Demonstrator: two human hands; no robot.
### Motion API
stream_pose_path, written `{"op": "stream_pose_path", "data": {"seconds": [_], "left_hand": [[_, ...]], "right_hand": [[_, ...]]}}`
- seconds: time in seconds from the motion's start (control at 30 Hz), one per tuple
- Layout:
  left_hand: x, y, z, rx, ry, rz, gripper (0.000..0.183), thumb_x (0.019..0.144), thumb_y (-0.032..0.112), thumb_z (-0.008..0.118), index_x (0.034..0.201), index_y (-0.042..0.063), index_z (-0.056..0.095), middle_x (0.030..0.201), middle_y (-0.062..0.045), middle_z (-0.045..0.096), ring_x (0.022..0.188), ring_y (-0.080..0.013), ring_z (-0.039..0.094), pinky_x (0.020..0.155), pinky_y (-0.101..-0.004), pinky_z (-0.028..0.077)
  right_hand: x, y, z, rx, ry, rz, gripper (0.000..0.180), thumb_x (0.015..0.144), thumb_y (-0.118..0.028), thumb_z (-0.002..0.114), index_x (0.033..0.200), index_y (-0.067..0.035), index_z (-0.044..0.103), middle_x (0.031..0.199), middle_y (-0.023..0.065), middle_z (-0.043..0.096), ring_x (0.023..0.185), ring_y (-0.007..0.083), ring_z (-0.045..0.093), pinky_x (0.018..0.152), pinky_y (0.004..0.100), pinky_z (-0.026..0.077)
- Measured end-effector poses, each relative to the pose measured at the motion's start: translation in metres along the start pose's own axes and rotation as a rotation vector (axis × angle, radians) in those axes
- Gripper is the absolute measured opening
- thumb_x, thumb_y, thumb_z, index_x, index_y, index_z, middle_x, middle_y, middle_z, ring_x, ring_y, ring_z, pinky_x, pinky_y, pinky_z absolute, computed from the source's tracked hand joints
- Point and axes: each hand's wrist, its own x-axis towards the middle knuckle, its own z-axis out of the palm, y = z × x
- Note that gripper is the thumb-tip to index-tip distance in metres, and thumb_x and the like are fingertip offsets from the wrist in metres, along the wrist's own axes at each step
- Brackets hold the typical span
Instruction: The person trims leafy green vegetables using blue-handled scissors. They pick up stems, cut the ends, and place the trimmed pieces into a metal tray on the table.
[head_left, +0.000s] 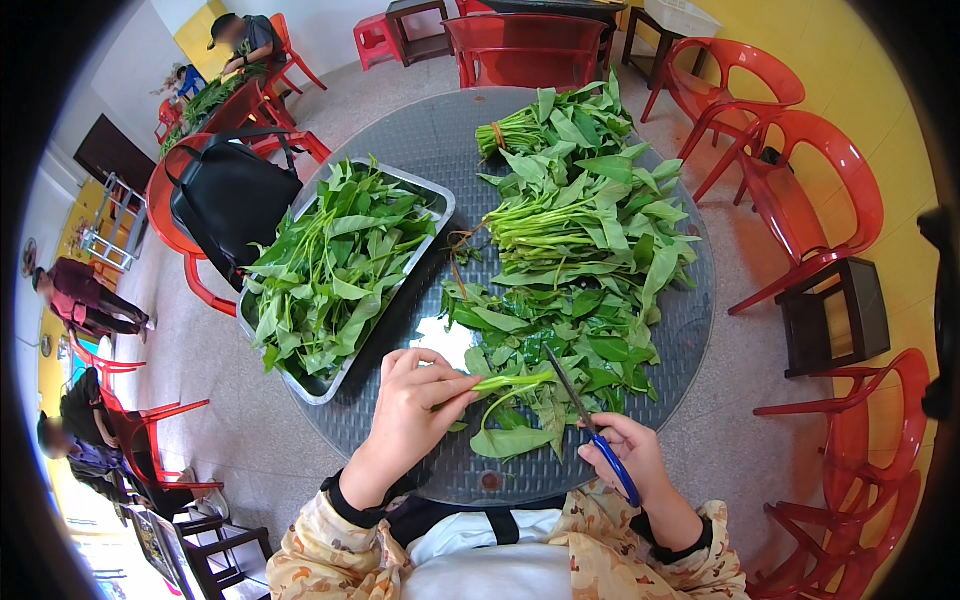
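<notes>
Between the fingertips of my left hand (424, 397) is a water spinach stem (517, 381), its thick green end pointing right. My right hand (628, 454) grips blue-handled scissors (574, 394), whose blades point up and away just right of the stem's end. Whether the blades touch the stem I cannot tell. Loose water spinach leaves (555, 330) lie spread beyond the blades. Behind them rest an untied heap of stems (547, 221) and a bundle (517, 133) bound with a brown tie. To the left, a metal tray (445, 206) holds cut leafy greens (337, 262).
The round glass-topped table (420, 124) has a woven grey surface. A black bag (232, 195) sits on a red chair at its left. Red plastic chairs (814, 187) and a dark stool (836, 315) line the right wall. Several people are farther off to the left.
</notes>
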Motion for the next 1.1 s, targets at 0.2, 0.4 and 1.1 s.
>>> {"op": "stream_pose_path", "data": {"seconds": [0.2, 0.4, 1.1], "left_hand": [[-0.001, 0.008, -0.012, -0.035, 0.124, -0.066, 0.020, 0.069, 0.007, 0.082, 0.089, 0.007, 0.077, 0.082, -0.002, 0.070, 0.087, -0.0204, 0.062, 0.084, -0.0357, 0.041], [0.001, 0.010, -0.014, 0.068, 0.235, -0.055, 0.020, 0.068, 0.009, 0.084, 0.087, 0.007, 0.076, 0.076, -0.002, 0.066, 0.084, -0.0209, 0.061, 0.084, -0.0360, 0.041], [-0.009, -0.021, -0.100, 0.255, 0.334, -0.077, 0.017, 0.076, 0.012, 0.079, 0.092, 0.010, 0.076, 0.084, 0.000, 0.070, 0.081, -0.0197, 0.063, 0.088, -0.0392, 0.040]], "right_hand": [[0.001, 0.001, 0.002, 0.143, 0.006, -0.302, 0.047, 0.087, -0.001, 0.074, 0.126, 0.002, 0.049, 0.090, 0.0012, 0.056, 0.076, 0.0053, 0.052, 0.064, 0.0187, 0.043], [-0.010, -0.036, 0.008, 0.417, -0.269, 0.004, 0.038, 0.094, -0.003, 0.064, 0.128, 0.003, 0.049, 0.083, 0.0004, 0.050, 0.066, 0.0059, 0.045, 0.056, 0.0198, 0.037], [0.065, -0.159, 0.102, -0.124, -0.557, 0.137, 0.032, 0.100, -0.032, 0.061, 0.087, -0.003, 0.063, 0.064, 0.0006, 0.057, 0.047, 0.0061, 0.051, 0.043, 0.0227, 0.039]]}}
